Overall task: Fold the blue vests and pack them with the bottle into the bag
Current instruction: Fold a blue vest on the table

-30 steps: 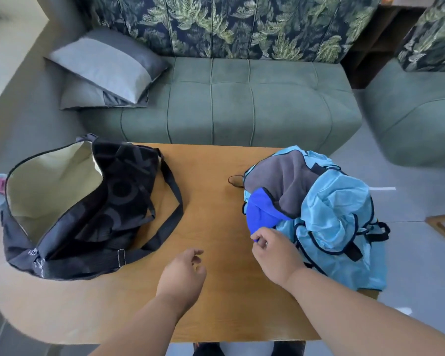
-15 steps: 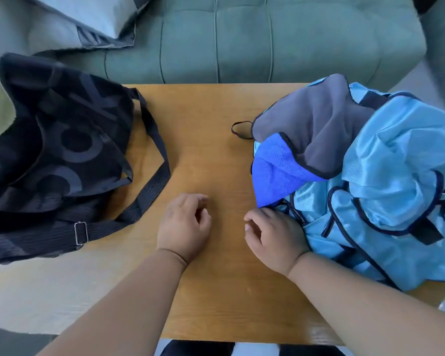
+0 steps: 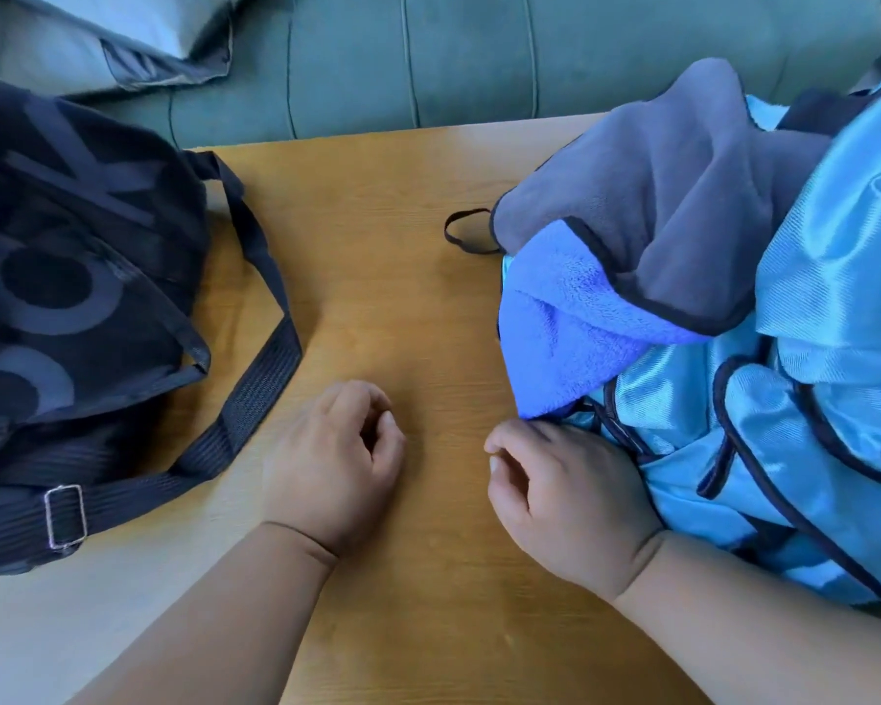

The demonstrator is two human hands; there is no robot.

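Light-blue vests (image 3: 809, 399) heaped unfolded on the wooden surface (image 3: 387, 277), right side, with a grey-and-blue towel (image 3: 631, 256) on top. Black bag (image 3: 72, 307) left of the heap, strap trailing toward it. Left hand (image 3: 334, 465) between bag and heap, fingers loosely curled, holding nothing. Right hand (image 3: 565, 496) touches the heap's near edge, fingers curled; grip on fabric: cannot tell.

A wooden table (image 3: 377, 277) is carrying everything. A black bag (image 3: 72, 297) is lying on its left side, its strap (image 3: 255, 384) trailing toward the middle. A heap of blue vests (image 3: 809, 399) and a towel (image 3: 631, 236) is sitting on the right. The left hand (image 3: 334, 460) and right hand (image 3: 565, 496) are resting on the wood between them, the right one touching the heap.
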